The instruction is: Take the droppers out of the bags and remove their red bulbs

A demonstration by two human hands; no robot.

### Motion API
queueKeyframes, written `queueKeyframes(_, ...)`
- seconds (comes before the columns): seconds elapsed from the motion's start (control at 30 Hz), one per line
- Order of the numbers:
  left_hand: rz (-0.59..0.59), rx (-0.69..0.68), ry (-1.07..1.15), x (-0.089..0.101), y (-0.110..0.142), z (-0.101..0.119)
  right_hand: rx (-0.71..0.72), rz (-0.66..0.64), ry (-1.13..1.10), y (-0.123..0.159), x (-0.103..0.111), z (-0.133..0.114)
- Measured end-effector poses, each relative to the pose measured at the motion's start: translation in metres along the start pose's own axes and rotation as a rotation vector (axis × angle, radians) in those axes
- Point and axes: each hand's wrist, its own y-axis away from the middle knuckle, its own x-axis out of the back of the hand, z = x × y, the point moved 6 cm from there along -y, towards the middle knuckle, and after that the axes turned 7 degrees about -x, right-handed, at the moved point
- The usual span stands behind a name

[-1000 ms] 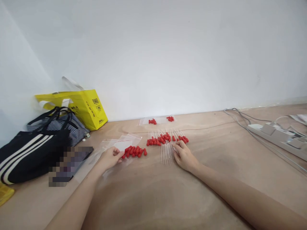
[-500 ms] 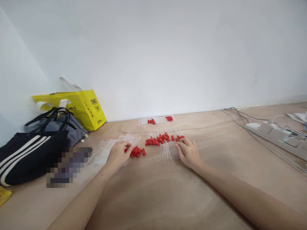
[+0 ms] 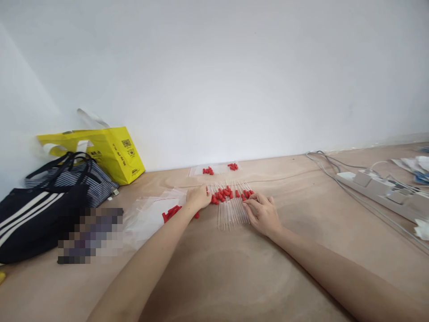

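Red beneath the fingers: reached with the left grip [image 3: 198,197] to the left end of a row of red bulbs [image 3: 226,193], fingers curled down and nearly closed. Could not tell, with knuckles in the way, whether on a bulb or on nothing. Held the right grip [image 3: 263,213] low at the opposite end of the row, thumb and forefinger almost together, just beside a bulb and the nearest clear stems [image 3: 231,214]; could not make out anything pinched between the tips. Took the step in hand, by judgement only, for a sorting and lining-up of bulbs and stems. Seemed to call next for a light, narrow fingertip pinch on a single piece, careful on the left among crowded bulbs, steady on the right beside slender stems likely to roll. Saw further stems [image 3: 219,184] fanned just beyond the row. To the left, found loose bulbs [image 3: 170,212] by flat clear bags [image 3: 144,214], partly hidden behind the left forearm [image 3: 154,250]. Noticed, toward the back of the worktop [image 3: 251,273], a far clear bag [image 3: 195,171] with two red clusters [image 3: 208,171], on it or in it. Made out, well apart, a power strip [image 3: 378,200] on the right and a yellow bag [image 3: 129,156] on the left.
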Motion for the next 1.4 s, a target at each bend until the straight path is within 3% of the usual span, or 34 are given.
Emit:
queueKeyframes(0.13,0.092,0.031,-0.015,0.016,0.009,0.0,0.02,0.022,-0.003,0.0,0.002,0.001)
queueKeyframes(0.23,0.161,-0.039,-0.006,0.028,0.032,0.003,0.036,0.029,-0.003,0.001,0.002,0.001)
queueKeyframes(0.33,0.233,-0.205,0.018,0.028,0.062,0.011,0.071,0.043,0.008,0.001,0.005,-0.005)
queueKeyframes(0.47,0.545,-0.599,0.02,0.023,0.105,0.034,0.27,-0.008,0.025,0.004,0.006,-0.027)
queueKeyframes(0.6,0.696,-0.764,0.014,0.015,0.12,0.046,0.494,-0.095,0.045,0.012,0.0,-0.045)
queueKeyframes(0.8,0.723,-0.845,0.046,0.016,0.122,0.049,0.586,-0.025,0.064,0.018,-0.009,-0.046)
queueKeyframes(1.1,0.618,-0.832,-0.026,0.014,0.116,0.058,0.618,0.071,0.048,0.022,-0.003,-0.052)
queueKeyframes(1.4,0.605,-0.821,-0.012,0.013,0.119,0.058,0.598,-0.014,0.0,0.022,-0.009,-0.049)
